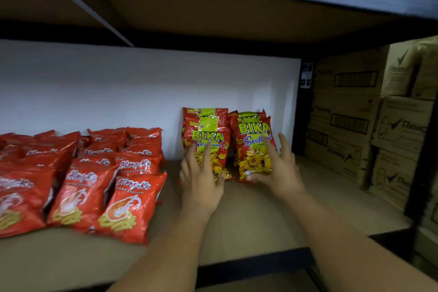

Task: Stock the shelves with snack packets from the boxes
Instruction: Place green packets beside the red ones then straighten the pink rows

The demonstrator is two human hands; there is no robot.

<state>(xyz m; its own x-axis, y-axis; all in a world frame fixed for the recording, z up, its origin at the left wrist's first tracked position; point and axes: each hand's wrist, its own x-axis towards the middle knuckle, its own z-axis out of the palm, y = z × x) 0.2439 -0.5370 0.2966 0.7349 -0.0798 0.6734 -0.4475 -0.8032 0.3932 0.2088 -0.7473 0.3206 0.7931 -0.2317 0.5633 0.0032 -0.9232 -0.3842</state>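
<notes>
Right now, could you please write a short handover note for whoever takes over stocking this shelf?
Left hand: fingers straight against the left Bika stack.
Right hand: fingers spread against the right Bika stack, thumb under it.
Both stacks stand at the white back wall.
Done: prawn cracker packets in rows on the left.
Left: bare shelf board in front and to the right.
</notes>
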